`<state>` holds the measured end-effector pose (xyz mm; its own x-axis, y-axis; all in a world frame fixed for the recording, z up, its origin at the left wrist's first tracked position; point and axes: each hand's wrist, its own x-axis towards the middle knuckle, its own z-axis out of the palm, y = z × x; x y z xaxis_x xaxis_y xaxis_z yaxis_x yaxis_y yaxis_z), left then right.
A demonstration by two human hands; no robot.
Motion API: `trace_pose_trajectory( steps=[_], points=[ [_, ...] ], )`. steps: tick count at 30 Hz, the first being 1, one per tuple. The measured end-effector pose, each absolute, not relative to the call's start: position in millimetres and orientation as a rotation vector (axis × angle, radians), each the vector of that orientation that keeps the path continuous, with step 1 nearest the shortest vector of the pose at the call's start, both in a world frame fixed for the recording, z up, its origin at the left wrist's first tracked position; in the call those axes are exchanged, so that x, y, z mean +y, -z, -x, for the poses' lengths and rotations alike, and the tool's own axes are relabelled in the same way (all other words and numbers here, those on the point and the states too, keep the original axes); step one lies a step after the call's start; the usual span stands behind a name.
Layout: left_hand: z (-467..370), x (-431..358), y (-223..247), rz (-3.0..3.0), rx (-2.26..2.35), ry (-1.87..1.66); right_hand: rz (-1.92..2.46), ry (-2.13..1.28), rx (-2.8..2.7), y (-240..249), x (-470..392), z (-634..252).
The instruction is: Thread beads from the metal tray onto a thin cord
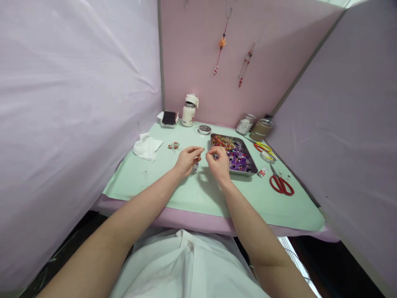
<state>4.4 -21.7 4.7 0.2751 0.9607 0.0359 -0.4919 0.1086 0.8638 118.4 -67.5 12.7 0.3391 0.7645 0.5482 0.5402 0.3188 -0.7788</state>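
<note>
In the head view my left hand (187,160) is closed in a pinch on a thin beading string, with small purple and clear beads (196,166) hanging just below its fingers. Close by on the right, my right hand (219,166) has thumb and forefinger pressed together; what they hold, if anything, is too fine to make out. Both hands are raised over the middle of the green tabletop (182,190). Partly behind my right hand stands a dark metal tray (254,169) filled with purple beads (238,159) and a tangle of red and gold strands (222,142).
Red-handled scissors (281,185), yellow-handled pliers (263,147) and two jars (261,129) sit to the right. At the back are a white bottle (189,111), a round spool (204,129) and a black-topped box (169,118). A white cloth (147,146) and a beaded piece (174,145) lie left.
</note>
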Motion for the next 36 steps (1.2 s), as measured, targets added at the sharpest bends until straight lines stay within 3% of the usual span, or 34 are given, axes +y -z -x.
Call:
trace_pose_trajectory(
  steps=[36],
  points=[
    [-3.7,-32.0,-6.4,-1.649,0.737,-1.535,1.242,-0.33,-1.246,-9.0,-62.4,-119.7]
  ],
)
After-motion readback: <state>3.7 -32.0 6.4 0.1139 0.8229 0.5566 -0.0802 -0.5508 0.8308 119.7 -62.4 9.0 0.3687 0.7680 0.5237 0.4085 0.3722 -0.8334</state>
